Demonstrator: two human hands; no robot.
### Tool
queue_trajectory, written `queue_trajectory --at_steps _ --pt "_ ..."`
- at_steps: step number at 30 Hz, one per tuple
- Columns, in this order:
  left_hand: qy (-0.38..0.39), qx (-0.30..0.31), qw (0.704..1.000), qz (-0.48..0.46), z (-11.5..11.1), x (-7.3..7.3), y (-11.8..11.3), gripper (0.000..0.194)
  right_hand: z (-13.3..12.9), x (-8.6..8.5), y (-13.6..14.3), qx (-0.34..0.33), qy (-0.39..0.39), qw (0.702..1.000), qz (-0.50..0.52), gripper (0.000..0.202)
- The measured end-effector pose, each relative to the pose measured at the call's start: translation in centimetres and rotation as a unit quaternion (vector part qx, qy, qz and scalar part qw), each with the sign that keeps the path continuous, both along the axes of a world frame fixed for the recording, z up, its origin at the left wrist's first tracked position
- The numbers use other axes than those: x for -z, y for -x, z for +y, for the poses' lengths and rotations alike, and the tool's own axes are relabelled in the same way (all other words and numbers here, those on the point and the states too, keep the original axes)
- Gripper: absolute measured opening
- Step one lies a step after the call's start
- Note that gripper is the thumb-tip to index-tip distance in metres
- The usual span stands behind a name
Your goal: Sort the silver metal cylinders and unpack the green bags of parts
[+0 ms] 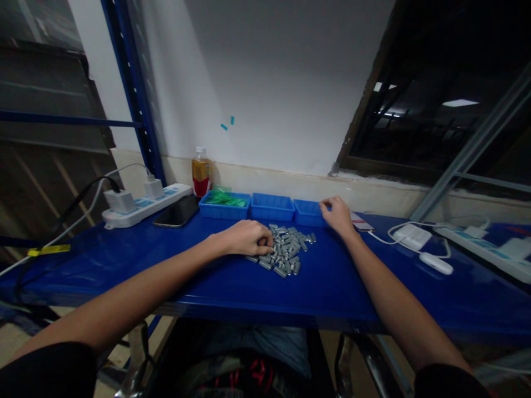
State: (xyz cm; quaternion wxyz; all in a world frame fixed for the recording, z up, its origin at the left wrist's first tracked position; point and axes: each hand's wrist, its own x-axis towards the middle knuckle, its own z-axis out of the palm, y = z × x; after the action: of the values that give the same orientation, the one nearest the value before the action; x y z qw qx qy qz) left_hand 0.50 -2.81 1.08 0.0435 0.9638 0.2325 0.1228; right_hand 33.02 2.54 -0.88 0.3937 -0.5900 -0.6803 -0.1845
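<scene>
A loose pile of small grey metal cylinders (286,249) lies in the middle of the blue table. At its left edge, my left hand (249,237) rests with curled fingers against the pieces; what sits between the fingertips is hidden. My right hand (337,213) hovers at the right end of the right blue bin (309,213), thumb and fingers pinched together, and anything in them is too small to make out. The middle blue bin (272,207) stands beside it. In the left blue bin (224,211) are green translucent pieces (224,199).
Behind the left bin stands a drink bottle (201,172). A dark phone (176,213) and a power strip (147,207) lie to the left. White chargers (412,236), an earbud case (435,263), cables and another power strip (489,249) occupy the right. A wall (265,110) rises behind the table.
</scene>
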Motion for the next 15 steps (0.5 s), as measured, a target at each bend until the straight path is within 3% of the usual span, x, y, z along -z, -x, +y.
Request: queue_trajectory --at_steps 10,15 --pt "-0.021 -0.037 0.999 0.017 -0.4 -0.4 0.0 0.016 0.2 0.2 -0.1 -0.004 0.011 1.0 0.011 0.023" --pt "-0.016 -0.031 0.999 -0.007 0.0 -0.9 0.4 0.018 -0.4 -0.3 1.4 -0.019 -0.001 1.0 0.019 0.024"
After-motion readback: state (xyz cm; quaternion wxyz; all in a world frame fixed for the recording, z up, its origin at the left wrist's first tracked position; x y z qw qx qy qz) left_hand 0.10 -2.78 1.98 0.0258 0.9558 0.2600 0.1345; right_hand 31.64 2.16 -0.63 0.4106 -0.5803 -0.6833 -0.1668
